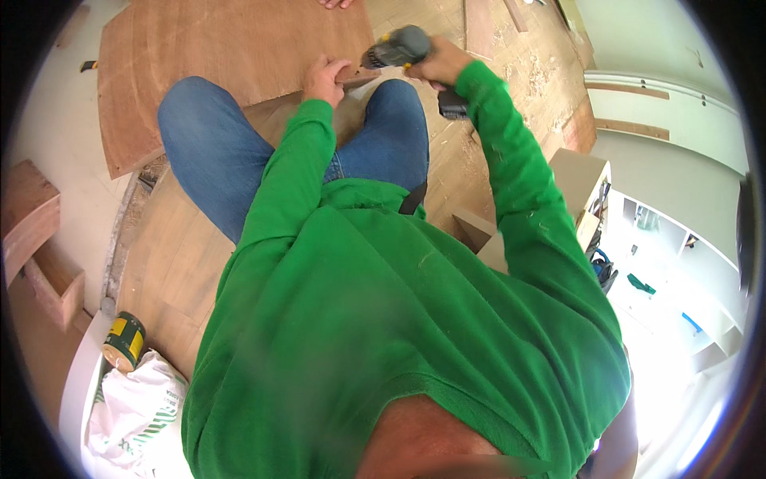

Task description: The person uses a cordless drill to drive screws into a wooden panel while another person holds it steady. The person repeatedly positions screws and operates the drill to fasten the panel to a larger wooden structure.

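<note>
Green sweatshirt sat closest. Right hand gripped drill, nose leftward toward wood panel; left hand was nearer panel, grip unclear.

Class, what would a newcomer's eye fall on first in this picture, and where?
The bright green sweatshirt fills the lower middle. Near the top, just right of centre, the right hand grips a dark cordless drill; the left hand is at the edge of a large reddish-brown wooden panel, upper left.
</note>
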Tool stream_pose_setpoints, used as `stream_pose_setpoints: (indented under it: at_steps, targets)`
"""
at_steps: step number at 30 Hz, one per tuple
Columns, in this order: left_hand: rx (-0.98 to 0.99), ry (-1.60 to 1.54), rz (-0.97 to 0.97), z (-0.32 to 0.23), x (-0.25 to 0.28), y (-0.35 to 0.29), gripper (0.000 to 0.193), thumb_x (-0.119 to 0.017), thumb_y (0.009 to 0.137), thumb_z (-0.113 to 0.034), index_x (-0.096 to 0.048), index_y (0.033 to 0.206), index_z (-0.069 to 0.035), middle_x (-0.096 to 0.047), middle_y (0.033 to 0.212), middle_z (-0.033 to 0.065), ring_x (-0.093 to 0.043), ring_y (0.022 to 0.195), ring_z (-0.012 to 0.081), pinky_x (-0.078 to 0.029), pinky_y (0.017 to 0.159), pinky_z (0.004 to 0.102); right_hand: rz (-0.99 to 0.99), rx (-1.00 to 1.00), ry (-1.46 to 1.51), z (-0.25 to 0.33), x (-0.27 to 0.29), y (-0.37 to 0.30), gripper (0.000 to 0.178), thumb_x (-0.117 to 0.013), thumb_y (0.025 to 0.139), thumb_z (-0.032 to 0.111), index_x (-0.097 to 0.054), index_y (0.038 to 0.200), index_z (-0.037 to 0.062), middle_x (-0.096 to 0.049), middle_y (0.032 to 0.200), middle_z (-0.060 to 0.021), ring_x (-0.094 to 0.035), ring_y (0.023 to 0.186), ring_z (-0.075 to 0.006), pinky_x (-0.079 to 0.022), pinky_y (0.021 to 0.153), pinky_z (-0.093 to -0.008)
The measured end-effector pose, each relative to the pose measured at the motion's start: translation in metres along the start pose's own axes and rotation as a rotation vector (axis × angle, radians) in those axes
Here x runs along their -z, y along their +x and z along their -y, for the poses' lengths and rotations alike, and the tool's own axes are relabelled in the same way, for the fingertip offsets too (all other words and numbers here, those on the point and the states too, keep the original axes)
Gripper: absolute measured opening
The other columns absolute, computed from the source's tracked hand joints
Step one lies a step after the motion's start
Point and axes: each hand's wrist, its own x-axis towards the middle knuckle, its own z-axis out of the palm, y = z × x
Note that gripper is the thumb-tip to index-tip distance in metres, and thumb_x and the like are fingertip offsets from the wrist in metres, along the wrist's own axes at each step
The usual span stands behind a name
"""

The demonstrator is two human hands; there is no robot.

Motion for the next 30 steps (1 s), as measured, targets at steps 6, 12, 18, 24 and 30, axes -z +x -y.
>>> stream_pose_setpoints:
  at_steps: [6,12,18,24,30]
  targets:
    - [0.165,-0.272,-0.047,0.004,0.006,0.006,0.032,-0.078,0.079,0.000,-0.078,0.110,-0.005,-0.074,0.104,0.0132,-0.072,0.094,0.0268,-0.057,0.080,0.0388,-0.334,-0.075,0.371,-0.134,-0.025,-0.017,0.027,-0.080,0.084,0.023,-0.073,0.098,0.0012,-0.068,0.066,-0.0077,-0.070,0.056,-0.0203,-0.056,0.054,-0.0384]
    - [1.237,-0.616,0.078,-0.014,0.051,-0.020,0.075,-0.078,0.093,-0.052,-0.059,0.148,-0.004,-0.065,0.141,0.0218,-0.069,0.116,0.0307,-0.057,0.094,0.0446,-0.613,-0.383,-0.152,-0.251,-0.135,0.038,0.046,-0.086,0.080,0.025,-0.069,0.116,0.0015,-0.074,0.114,-0.0312,-0.072,0.110,-0.0476,-0.058,0.095,-0.0546]
    - [1.255,-0.876,-0.593,0.019,0.071,-0.016,0.105,-0.064,0.095,-0.076,-0.023,0.172,-0.016,-0.030,0.173,0.0226,-0.035,0.155,0.0446,-0.042,0.110,0.0713,-0.174,-0.452,-0.257,-0.255,-0.104,0.074,0.054,-0.086,0.082,0.029,-0.068,0.124,0.0009,-0.074,0.121,-0.0279,-0.072,0.113,-0.0466,-0.059,0.099,-0.0517]
    - [1.190,-0.948,-0.684,0.066,0.061,-0.019,0.090,-0.060,0.105,-0.064,-0.027,0.168,-0.010,-0.040,0.167,0.0227,-0.049,0.145,0.0454,-0.050,0.106,0.0714,-0.626,0.679,0.231,-0.081,0.011,0.199,0.032,-0.065,0.097,0.019,-0.073,0.124,0.0026,-0.075,0.114,-0.0243,-0.072,0.111,-0.0418,-0.057,0.095,-0.0492]
    - [1.220,-1.025,-0.618,0.037,0.080,-0.019,0.078,-0.057,0.109,-0.057,-0.037,0.162,-0.005,-0.049,0.159,0.0251,-0.055,0.137,0.0515,-0.051,0.105,0.0745,-0.728,0.234,-0.357,0.051,0.040,0.455,0.028,-0.057,0.101,0.014,-0.074,0.117,-0.0015,-0.077,0.112,-0.0228,-0.075,0.111,-0.0425,-0.062,0.094,-0.0488]
